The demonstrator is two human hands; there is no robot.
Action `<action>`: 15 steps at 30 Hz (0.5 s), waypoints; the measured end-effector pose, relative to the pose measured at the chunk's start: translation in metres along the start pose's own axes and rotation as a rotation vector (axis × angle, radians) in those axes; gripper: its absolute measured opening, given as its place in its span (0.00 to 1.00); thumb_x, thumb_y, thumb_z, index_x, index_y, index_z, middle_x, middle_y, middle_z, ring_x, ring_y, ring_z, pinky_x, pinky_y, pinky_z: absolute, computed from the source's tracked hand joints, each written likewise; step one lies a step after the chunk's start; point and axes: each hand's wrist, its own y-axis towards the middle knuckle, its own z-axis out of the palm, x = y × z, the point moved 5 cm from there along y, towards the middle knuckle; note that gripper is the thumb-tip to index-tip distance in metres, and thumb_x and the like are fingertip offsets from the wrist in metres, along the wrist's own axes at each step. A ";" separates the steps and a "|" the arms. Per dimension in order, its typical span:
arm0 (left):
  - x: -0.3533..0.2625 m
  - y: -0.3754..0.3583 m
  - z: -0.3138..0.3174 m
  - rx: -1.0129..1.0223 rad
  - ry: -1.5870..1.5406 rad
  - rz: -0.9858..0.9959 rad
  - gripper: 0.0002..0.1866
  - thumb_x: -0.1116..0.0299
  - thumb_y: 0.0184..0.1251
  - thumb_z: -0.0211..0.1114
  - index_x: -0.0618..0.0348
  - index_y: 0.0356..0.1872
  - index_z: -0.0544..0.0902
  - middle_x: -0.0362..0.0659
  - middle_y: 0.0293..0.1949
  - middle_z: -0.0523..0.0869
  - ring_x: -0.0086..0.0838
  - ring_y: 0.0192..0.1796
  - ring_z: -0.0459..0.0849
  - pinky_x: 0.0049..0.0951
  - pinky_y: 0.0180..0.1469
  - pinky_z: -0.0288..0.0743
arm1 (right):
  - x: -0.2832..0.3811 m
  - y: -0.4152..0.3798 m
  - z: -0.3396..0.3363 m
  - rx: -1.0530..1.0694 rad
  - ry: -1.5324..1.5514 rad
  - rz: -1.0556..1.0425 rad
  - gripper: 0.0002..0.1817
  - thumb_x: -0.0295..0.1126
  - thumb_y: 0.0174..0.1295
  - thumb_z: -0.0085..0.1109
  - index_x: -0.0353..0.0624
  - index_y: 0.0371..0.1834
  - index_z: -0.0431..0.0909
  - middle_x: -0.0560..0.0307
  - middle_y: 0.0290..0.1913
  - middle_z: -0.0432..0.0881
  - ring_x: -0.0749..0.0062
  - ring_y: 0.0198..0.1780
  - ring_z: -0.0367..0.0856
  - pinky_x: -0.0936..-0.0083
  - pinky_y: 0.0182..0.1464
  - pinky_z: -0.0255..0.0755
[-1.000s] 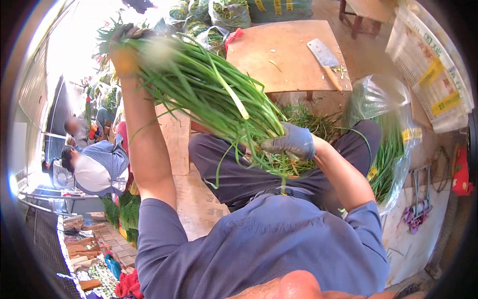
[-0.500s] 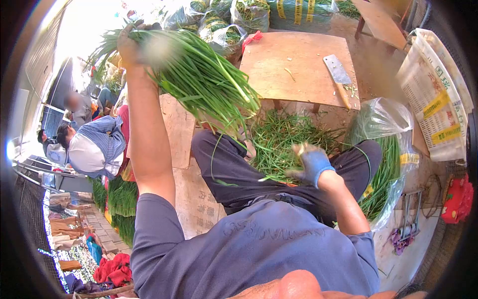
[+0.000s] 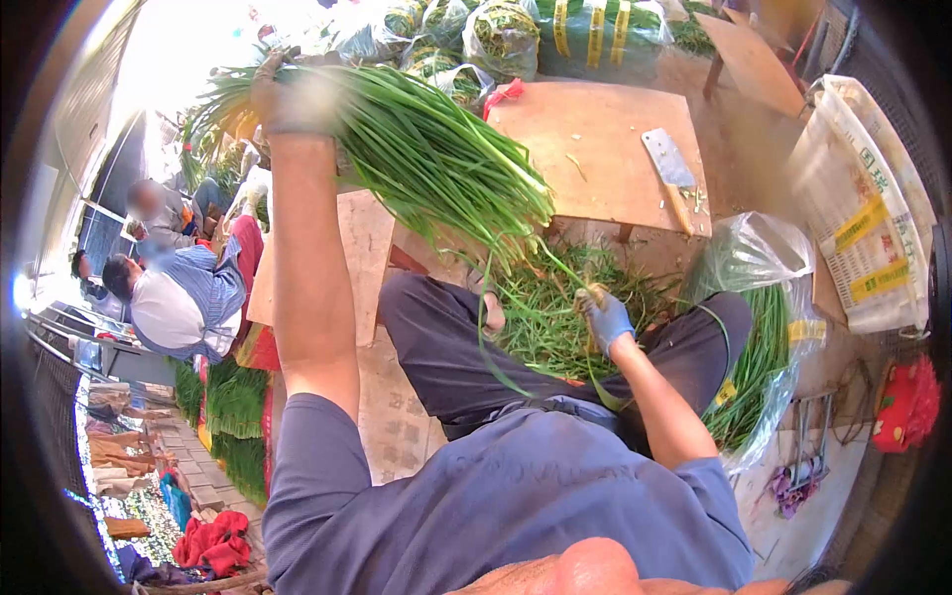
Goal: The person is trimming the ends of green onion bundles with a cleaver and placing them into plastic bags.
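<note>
My left hand (image 3: pixel 290 101), gloved and partly blurred, is raised at the upper left and wrapped around a large bunch of garlic chives (image 3: pixel 446 149). The bunch's pale stalk ends point right and down, over my lap. My right hand (image 3: pixel 607 321), in a blue glove, is closed at the fingertips on a long loose chive leaf (image 3: pixel 565 268) that runs up toward the stalk ends. Beneath lies a heap of loose chive leaves (image 3: pixel 540 315) between my legs.
A low wooden table (image 3: pixel 585 119) ahead holds a cleaver (image 3: pixel 666 159). A plastic bag of chives (image 3: pixel 764 327) stands at right, below a white crate (image 3: pixel 843 198). Filled bags (image 3: pixel 501 40) line the back. Another person (image 3: pixel 188 297) sits at left near stacked chives (image 3: pixel 238 397).
My right hand has risen from the heap toward the stalk ends and closed on a leaf. The bunch in my left hand has shifted slightly right and down.
</note>
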 end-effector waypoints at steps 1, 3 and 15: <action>0.003 -0.007 0.003 0.005 -0.026 -0.054 0.20 0.58 0.68 0.53 0.67 0.49 0.73 0.54 0.37 0.81 0.46 0.37 0.83 0.50 0.46 0.80 | 0.020 -0.016 -0.007 0.060 -0.302 -0.121 0.15 0.38 0.70 0.55 0.41 0.51 0.81 0.43 0.44 0.83 0.44 0.44 0.82 0.56 0.45 0.77; 0.003 -0.015 0.006 -0.004 -0.031 -0.081 0.20 0.58 0.68 0.52 0.67 0.48 0.73 0.54 0.37 0.81 0.46 0.36 0.82 0.49 0.45 0.80 | 0.076 -0.029 -0.029 -0.203 -0.490 -0.404 0.15 0.38 0.70 0.55 0.40 0.52 0.80 0.43 0.42 0.84 0.41 0.44 0.82 0.55 0.47 0.76; -0.005 0.039 -0.015 0.102 0.142 0.097 0.18 0.60 0.72 0.50 0.68 0.40 0.79 0.50 0.27 0.81 0.40 0.29 0.80 0.40 0.32 0.77 | 0.130 0.057 0.032 0.038 0.441 -0.009 0.21 0.44 0.75 0.50 0.34 0.54 0.78 0.48 0.46 0.86 0.61 0.47 0.83 0.69 0.51 0.75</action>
